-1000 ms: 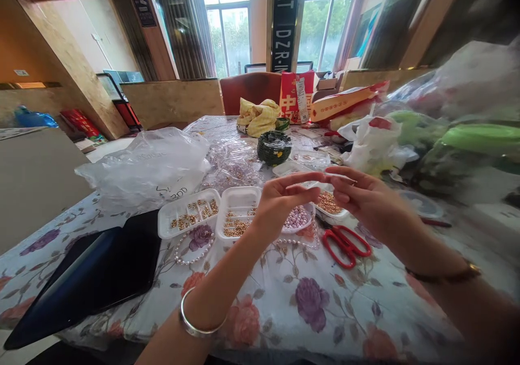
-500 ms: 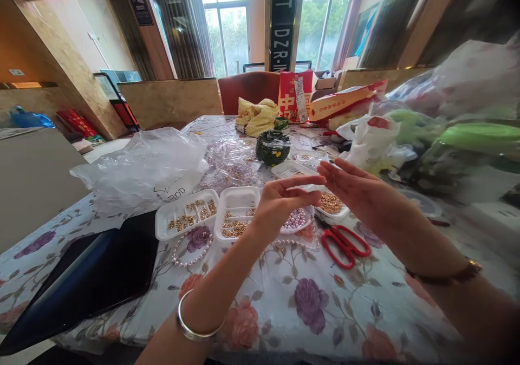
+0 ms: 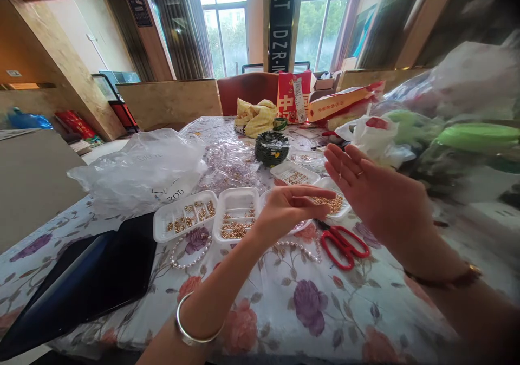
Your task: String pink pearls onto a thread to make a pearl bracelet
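My left hand (image 3: 290, 209), with a silver bangle (image 3: 194, 321) below the wrist, hovers over the bead containers. Its fingers stretch to the right with the thumb apart, and nothing shows between them. My right hand (image 3: 376, 197) is raised beside it, palm turned inward and fingers straight; a tiny bright spot on its fingers is too small to name. Behind the left hand, a bowl of pink beads (image 3: 301, 226) is mostly hidden. Between the hands sits a tray of gold beads (image 3: 331, 204). Red-handled scissors (image 3: 345, 247) and a pearl strand (image 3: 298, 245) lie below.
Two white compartment trays (image 3: 162, 228) (image 3: 221, 205) with gold beads stand left, near a pearl loop (image 3: 190, 266). Further out are a black folded object (image 3: 101, 278), plastic bags (image 3: 138, 164), a dark green coil (image 3: 271, 148), yellow cloth (image 3: 255, 117) and a green-lidded container (image 3: 479, 136).
The hands have moved apart. My left hand has shifted right and lower, while my right hand has risen and turned its palm more into view.
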Tool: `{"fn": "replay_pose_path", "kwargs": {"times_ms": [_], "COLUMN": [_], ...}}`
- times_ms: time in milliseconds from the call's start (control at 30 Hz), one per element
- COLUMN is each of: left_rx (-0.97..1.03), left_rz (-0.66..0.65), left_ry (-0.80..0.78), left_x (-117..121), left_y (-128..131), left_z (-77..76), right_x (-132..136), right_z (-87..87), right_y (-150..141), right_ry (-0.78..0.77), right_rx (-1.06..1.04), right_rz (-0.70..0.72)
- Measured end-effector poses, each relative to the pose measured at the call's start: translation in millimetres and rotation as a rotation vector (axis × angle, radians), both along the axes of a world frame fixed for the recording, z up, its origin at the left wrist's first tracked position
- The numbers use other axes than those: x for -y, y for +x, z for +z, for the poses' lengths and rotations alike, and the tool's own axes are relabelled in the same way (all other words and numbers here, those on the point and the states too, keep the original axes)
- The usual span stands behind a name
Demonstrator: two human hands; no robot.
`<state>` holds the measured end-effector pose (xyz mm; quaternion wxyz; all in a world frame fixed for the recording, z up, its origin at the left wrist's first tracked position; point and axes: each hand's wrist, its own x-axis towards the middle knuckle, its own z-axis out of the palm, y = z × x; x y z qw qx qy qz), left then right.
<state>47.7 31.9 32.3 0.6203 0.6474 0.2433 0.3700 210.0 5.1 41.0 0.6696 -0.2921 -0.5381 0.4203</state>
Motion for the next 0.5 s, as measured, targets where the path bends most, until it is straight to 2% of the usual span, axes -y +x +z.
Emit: {"fn": "replay_pose_path", "kwargs": {"times_ms": [233, 500], "left_rx": [0.001, -0.006], "left_rz": [0.002, 0.008], "left_ry": [0.011, 0.008], "left_x": [-0.4, -0.5], "left_y": [-0.1, 0.0], "left_z": [-1.8, -1.9], "right_x": [1.9, 1.0], "right_z": [-0.7, -1.0], "right_y": [-2.7, -1.1], "right_ry": [0.008, -0.013], "right_rx": [0.076, 0.041], "right_rz": [-0.027, 0.013]}}
